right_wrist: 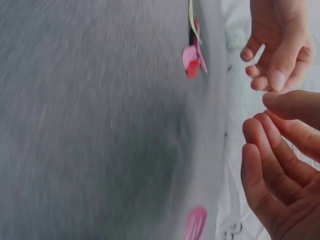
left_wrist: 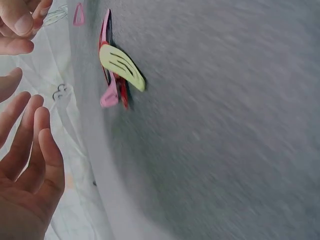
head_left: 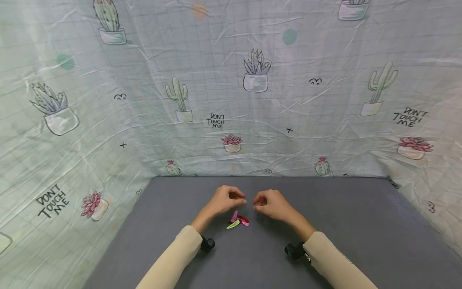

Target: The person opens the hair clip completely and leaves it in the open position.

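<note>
Several snap hair clips lie in a small overlapping pile on the grey table [head_left: 325, 241]: a yellow-green clip [head_left: 233, 224], a red clip [head_left: 244, 219] and pink ones, one of them a pink clip [left_wrist: 110, 96]. My left hand [head_left: 226, 200] is in the air just beyond the pile, fingers loosely bent around nothing. Facing it across a narrow gap is my right hand [head_left: 273, 204], also loosely bent with nothing between thumb and fingers. Apart from the pile, a single pink clip [right_wrist: 196, 222] lies on the table; I cannot make it out in the head view.
A pale curtain [head_left: 288, 104] printed with cacti and lettering hangs behind the table and along both sides. Dark wrist cameras are strapped to both forearms, the left camera [head_left: 207, 244] and the right camera [head_left: 294, 251].
</note>
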{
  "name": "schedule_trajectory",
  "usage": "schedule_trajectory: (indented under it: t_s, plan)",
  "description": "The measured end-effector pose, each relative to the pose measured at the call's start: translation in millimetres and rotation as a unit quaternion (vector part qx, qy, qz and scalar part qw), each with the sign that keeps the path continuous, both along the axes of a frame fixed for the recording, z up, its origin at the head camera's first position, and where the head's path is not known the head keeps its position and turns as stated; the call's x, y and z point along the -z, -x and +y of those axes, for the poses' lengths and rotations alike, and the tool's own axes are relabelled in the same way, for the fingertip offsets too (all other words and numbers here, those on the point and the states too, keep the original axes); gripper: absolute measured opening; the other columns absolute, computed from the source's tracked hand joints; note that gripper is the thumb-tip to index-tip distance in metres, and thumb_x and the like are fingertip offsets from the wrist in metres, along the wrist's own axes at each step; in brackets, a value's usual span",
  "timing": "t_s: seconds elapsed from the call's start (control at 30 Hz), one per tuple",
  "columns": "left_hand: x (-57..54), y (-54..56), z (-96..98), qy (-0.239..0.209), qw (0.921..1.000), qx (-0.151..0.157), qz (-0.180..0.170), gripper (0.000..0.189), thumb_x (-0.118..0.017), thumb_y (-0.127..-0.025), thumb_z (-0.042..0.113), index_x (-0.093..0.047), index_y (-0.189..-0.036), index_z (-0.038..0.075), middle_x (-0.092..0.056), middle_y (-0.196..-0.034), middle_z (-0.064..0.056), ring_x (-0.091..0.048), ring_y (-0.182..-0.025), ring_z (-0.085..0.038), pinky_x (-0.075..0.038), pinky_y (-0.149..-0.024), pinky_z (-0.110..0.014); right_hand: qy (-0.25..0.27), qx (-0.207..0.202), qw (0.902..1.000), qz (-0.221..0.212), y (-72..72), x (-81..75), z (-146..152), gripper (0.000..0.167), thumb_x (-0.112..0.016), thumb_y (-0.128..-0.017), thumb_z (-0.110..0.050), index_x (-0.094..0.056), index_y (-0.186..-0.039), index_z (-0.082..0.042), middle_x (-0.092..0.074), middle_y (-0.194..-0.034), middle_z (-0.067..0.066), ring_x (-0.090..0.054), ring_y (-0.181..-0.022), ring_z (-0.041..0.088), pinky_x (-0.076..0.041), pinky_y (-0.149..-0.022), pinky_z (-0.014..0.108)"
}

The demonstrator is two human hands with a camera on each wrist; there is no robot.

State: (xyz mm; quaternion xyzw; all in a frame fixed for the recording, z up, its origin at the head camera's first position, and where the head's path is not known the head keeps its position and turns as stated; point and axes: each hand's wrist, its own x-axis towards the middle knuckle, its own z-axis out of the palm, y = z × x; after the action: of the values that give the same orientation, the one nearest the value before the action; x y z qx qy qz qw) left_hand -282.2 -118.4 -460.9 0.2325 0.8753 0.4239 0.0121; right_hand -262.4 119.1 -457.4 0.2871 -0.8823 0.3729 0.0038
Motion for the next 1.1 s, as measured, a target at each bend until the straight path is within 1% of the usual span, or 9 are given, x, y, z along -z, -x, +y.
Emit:
schedule_trajectory:
  t_s: [0.1, 0.23, 0.4, 0.53, 0.67, 0.8, 0.97, 1.1]
  plan:
    - [1.5, -3.9, -9.8, -0.008, 0.9999, -0.003, 0.006, 0.022, -0.080, -0.090, 0.022, -0.080, -0.104, 0.005, -0.080, -0.094, -0.004, -0.069, -0.078, -0.007, -0.057, -0.072, -0.025, -0.002, -0.006, 0.9999, -0.008, -1.2, 2.6, -12.3, 0.013, -0.077, -0.090, -0.012, -0.079, -0.099, -0.003, -0.075, -0.083, 0.001, -0.062, -0.065, 0.005, -0.051, -0.058, 0.024]
    - [4.0, -6.8, -18.2, 0.002, 0.9999, -0.005, 0.011, 0.020, -0.081, -0.089, 0.021, -0.081, -0.101, 0.005, -0.080, -0.094, -0.006, -0.068, -0.077, -0.006, -0.056, -0.070, -0.024, -0.005, -0.015, 0.9998, -0.015, 0.4, 8.8, -24.5, 0.012, -0.076, -0.091, -0.011, -0.079, -0.100, -0.002, -0.076, -0.085, 0.002, -0.062, -0.065, 0.004, -0.051, -0.058, 0.023]
    - [8.2, -11.1, -28.0, 0.023, 0.9995, -0.020, -0.009, 0.015, -0.082, -0.088, 0.020, -0.082, -0.097, 0.008, -0.080, -0.093, -0.005, -0.066, -0.073, -0.004, -0.054, -0.065, -0.024, 0.000, -0.028, 0.9993, -0.023, 4.3, 16.7, -35.6, 0.012, -0.076, -0.091, -0.010, -0.080, -0.099, -0.001, -0.077, -0.085, 0.004, -0.062, -0.061, 0.005, -0.051, -0.057, 0.023]
    - [12.4, -14.2, -33.7, 0.038, 0.9988, -0.023, -0.019, 0.012, -0.082, -0.088, 0.020, -0.082, -0.095, 0.011, -0.079, -0.091, -0.003, -0.065, -0.072, -0.005, -0.053, -0.062, -0.025, 0.002, -0.027, 0.9993, -0.025, 8.6, 21.9, -40.0, 0.011, -0.076, -0.091, -0.009, -0.080, -0.098, -0.002, -0.077, -0.083, 0.004, -0.061, -0.058, 0.006, -0.051, -0.056, 0.024]
    - [16.6, -17.2, -36.2, 0.052, 0.9982, -0.018, -0.024, 0.012, -0.083, -0.087, 0.020, -0.082, -0.093, 0.010, -0.079, -0.087, -0.002, -0.063, -0.068, -0.005, -0.052, -0.059, -0.024, -0.002, -0.022, 0.9995, -0.023, 13.1, 25.7, -43.1, 0.010, -0.077, -0.089, -0.009, -0.081, -0.097, -0.005, -0.078, -0.083, 0.004, -0.061, -0.059, 0.005, -0.050, -0.056, 0.024]
    - [20.6, -18.5, -37.9, 0.064, 0.9974, -0.009, -0.033, 0.011, -0.085, -0.084, 0.021, -0.083, -0.089, 0.012, -0.079, -0.082, 0.000, -0.062, -0.064, -0.005, -0.051, -0.056, -0.024, -0.010, -0.016, 0.9994, -0.028, 18.1, 28.0, -46.4, 0.010, -0.077, -0.088, -0.009, -0.081, -0.097, -0.007, -0.079, -0.086, 0.004, -0.063, -0.062, 0.005, -0.051, -0.057, 0.024]
    - [20.4, -19.2, -37.7, 0.076, 0.9961, 0.002, -0.044, 0.009, -0.087, -0.082, 0.023, -0.083, -0.084, 0.015, -0.078, -0.078, 0.002, -0.064, -0.062, -0.005, -0.052, -0.057, -0.024, -0.038, -0.016, 0.9988, -0.027, 22.6, 27.6, -51.8, 0.011, -0.078, -0.087, -0.010, -0.083, -0.097, -0.011, -0.081, -0.091, 0.004, -0.069, -0.071, 0.008, -0.053, -0.061, 0.026]
    - [20.3, -18.5, -38.6, 0.088, 0.9953, 0.007, -0.040, 0.011, -0.090, -0.078, 0.021, -0.082, -0.081, 0.016, -0.077, -0.075, 0.002, -0.063, -0.060, -0.004, -0.051, -0.056, -0.023, -0.063, -0.024, 0.9975, -0.018, 24.1, 26.2, -56.3, 0.013, -0.080, -0.087, -0.012, -0.084, -0.099, -0.012, -0.081, -0.093, 0.003, -0.071, -0.077, 0.009, -0.054, -0.065, 0.026]
